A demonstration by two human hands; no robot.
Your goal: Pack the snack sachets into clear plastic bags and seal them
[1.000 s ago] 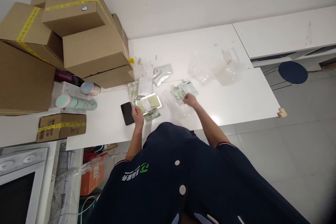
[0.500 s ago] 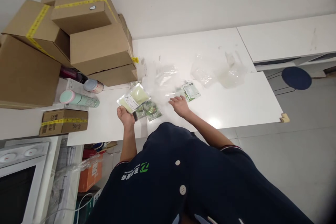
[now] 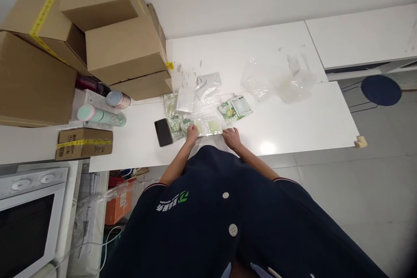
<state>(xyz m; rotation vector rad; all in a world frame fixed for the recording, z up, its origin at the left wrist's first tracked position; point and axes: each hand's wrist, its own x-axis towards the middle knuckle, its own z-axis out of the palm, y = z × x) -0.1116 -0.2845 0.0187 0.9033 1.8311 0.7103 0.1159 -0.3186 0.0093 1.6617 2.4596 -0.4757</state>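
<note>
A pale green flat pouch (image 3: pixel 213 127) with a white label lies stretched between my hands near the table's front edge. My left hand (image 3: pixel 191 134) is closed on the pouch's left end. At its right end, my right hand (image 3: pixel 232 138) has its fingers curled against the pouch's edge. Left of my left hand are green printed packets (image 3: pixel 176 127) and a black phone (image 3: pixel 163 132). Beyond the pouch lies crumpled clear plastic (image 3: pixel 208 100). Two more packets, one green (image 3: pixel 228 112) and one mostly white (image 3: pixel 241 106), lie past my right hand.
Cardboard boxes (image 3: pixel 127 45) are stacked at the left, with a mint green bottle (image 3: pixel 100 116), a lidded jar (image 3: pixel 117 99) and a small box (image 3: pixel 84 143) before them. Clear plastic bags (image 3: pixel 293 80) lie on the white table (image 3: pixel 293 130). A microwave (image 3: pixel 29 221) stands lower left.
My left hand has brought the pouch right and lowered it towards the table. My right hand has come to the pouch's other end. The black phone is now uncovered.
</note>
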